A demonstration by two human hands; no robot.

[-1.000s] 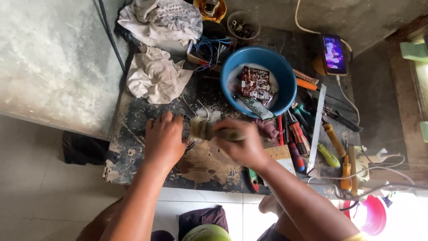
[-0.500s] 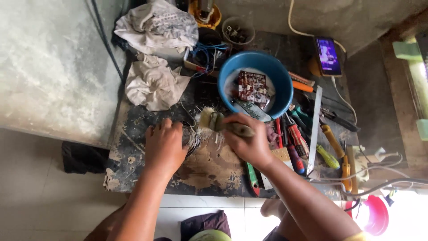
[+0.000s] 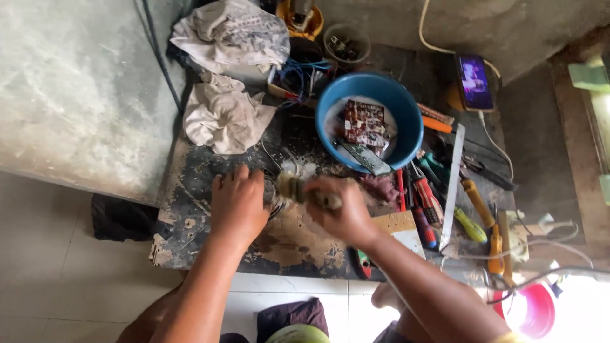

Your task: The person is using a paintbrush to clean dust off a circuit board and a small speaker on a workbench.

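My left hand (image 3: 236,206) lies palm down on the worn board (image 3: 210,168) in front of me, fingers curled over a small metal part (image 3: 272,192) that I can barely see under them, so I cannot tell just what it is. My right hand (image 3: 340,213) is closed around the handle of a paintbrush (image 3: 298,191), whose bristle end points left and touches that part just beside my left fingertips. The two hands sit close together but do not touch. Beyond the brush stands a blue bowl (image 3: 406,124) with a brown circuit board (image 3: 362,122) and a grey strip lying in it. To the right of my right hand lie screwdrivers (image 3: 427,202) with red handles, a long metal ruler (image 3: 452,181) and a yellow-handled tool (image 3: 470,225), all crowded side by side. At the far left of the board are two crumpled white rags (image 3: 222,114), one above the other. A phone (image 3: 475,82) with a lit screen rests at the far right, a white cable running from it.
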